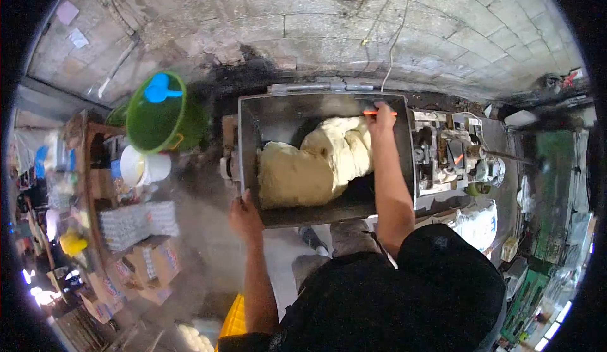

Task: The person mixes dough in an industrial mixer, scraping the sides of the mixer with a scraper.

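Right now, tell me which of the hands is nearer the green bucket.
Left. The left hand grips the front left corner of the metal trough, below and right of the green bucket. The right hand is at the trough's far right, holding an orange tool by the dough.

Dim, hazy fisheye, perhaps steam

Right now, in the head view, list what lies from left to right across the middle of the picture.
Egg trays → green bucket → left hand on the metal trough → dough → right hand holding an orange-handled tool → machine drive → white sack.
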The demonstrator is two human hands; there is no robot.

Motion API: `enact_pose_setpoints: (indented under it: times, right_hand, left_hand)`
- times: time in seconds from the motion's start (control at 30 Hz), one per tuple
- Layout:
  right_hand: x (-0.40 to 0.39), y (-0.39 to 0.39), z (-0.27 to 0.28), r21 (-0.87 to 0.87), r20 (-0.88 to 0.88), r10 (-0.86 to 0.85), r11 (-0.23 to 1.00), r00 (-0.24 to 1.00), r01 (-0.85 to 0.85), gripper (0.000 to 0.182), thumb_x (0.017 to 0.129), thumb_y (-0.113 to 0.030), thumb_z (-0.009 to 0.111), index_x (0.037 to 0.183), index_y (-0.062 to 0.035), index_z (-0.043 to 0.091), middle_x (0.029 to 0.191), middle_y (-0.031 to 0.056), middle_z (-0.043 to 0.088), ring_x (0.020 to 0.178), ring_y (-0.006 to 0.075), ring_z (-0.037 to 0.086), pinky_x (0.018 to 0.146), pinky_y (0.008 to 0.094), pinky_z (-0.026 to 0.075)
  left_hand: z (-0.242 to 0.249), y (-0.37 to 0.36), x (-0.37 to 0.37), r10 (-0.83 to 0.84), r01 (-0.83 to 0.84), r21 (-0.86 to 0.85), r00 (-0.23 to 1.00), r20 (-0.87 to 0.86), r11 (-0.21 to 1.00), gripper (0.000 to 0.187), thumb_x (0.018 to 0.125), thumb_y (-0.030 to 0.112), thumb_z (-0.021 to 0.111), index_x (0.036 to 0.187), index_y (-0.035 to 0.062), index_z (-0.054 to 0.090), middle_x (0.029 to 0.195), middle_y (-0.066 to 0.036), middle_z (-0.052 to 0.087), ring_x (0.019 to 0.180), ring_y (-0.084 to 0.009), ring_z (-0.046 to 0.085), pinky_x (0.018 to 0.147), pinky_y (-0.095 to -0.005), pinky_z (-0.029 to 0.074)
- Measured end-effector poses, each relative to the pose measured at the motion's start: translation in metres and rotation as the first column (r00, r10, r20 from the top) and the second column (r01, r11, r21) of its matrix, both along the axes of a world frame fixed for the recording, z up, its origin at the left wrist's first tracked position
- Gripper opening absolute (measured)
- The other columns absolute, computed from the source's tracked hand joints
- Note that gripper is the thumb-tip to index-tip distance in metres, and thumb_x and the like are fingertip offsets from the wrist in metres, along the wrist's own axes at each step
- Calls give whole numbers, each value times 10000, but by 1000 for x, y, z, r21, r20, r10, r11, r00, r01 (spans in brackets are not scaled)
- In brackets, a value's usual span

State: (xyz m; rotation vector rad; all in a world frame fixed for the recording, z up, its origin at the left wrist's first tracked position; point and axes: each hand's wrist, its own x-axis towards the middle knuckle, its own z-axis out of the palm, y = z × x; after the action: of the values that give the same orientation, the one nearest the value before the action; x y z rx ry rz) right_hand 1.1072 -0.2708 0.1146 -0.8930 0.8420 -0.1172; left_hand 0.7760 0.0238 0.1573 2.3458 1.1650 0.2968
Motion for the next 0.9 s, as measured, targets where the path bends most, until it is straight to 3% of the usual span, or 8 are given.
enact_pose_setpoints:
  times: [0.03, 0.13, 0.3, 0.4, 0.53, 0.63, 0.8, 0.9]
  right_hand:
    - [2, -12, 10, 50, 26, 36, 998, 999, -37, 170, 798, 36, 561, 962, 6, 528, 931, 109, 563, 817, 230, 596, 646, 395, 545]
    - [3, -32, 3, 141, 91, 92, 985, 992, -104, 116, 819, 52, 546, 927, 10, 554, 950, 115, 564, 833, 248, 601, 670, 412, 568]
    - [-3, -25, 19, 108, 40, 14, 994, 999, -18, 35, 827, 30, 575, 862, 23, 572, 818, 92, 586, 670, 198, 606, 539, 327, 533]
    - [-3, -31, 20, 89, -7, 31, 996, 999, -31, 47, 849, 40, 544, 863, -5, 551, 895, 84, 594, 789, 231, 635, 685, 342, 575]
    - [-3, -38, 35, 139, -13, 17, 990, 1000, -15, 70, 839, 51, 557, 890, 5, 550, 912, 98, 611, 796, 234, 648, 690, 342, 582]
    - [0, -34, 37, 143, 3, -70, 987, 998, 69, 57, 820, 9, 612, 825, -9, 558, 790, 82, 600, 596, 172, 600, 404, 277, 402]
    - [-3, -41, 11, 110, -46, 1, 994, 999, 4, 75, 814, 3, 626, 809, -27, 558, 793, 53, 570, 574, 146, 526, 412, 298, 350]
    - [2, -31, -58, 98, -63, -59, 993, 996, 65, 79, 803, -5, 627, 833, -21, 556, 785, 43, 564, 568, 161, 503, 447, 322, 366]
  left_hand:
    - [4, -2, 0, 3, -3, 9, 1000, -10, 1000, 435, 921, 424, 568, 840, 8, 665, 740, -202, 637, 662, -397, 606, 581, -463, 442]
    - [7, -7, 6, 1, -1, 50, 1000, 2, 999, 437, 929, 409, 562, 809, -4, 639, 721, -205, 612, 651, -388, 587, 584, -465, 434]
    - [5, -10, 6, -29, 22, 74, 995, 95, 997, 462, 945, 398, 543, 740, -14, 587, 656, -187, 554, 600, -350, 543, 552, -440, 412]
    - [-16, 1, 0, -29, 31, 60, 999, -27, 998, 461, 951, 388, 540, 722, -11, 575, 635, -191, 528, 554, -329, 501, 523, -429, 383]
    - [1, -9, 6, -40, 37, 68, 998, 43, 997, 457, 943, 376, 559, 699, -10, 547, 622, -188, 506, 520, -313, 454, 505, -429, 354]
    - [-1, -9, 8, -50, 46, 136, 998, 29, 990, 446, 943, 357, 562, 699, -16, 540, 626, -191, 507, 521, -323, 453, 507, -433, 358]
    - [-12, -6, 4, -24, 27, 110, 999, -30, 994, 405, 950, 310, 553, 721, -24, 532, 673, -203, 526, 554, -345, 465, 532, -437, 377]
    - [-14, -7, 3, -15, 12, 99, 1000, 26, 995, 395, 953, 302, 551, 727, -21, 518, 658, -195, 507, 551, -321, 446, 537, -432, 376]
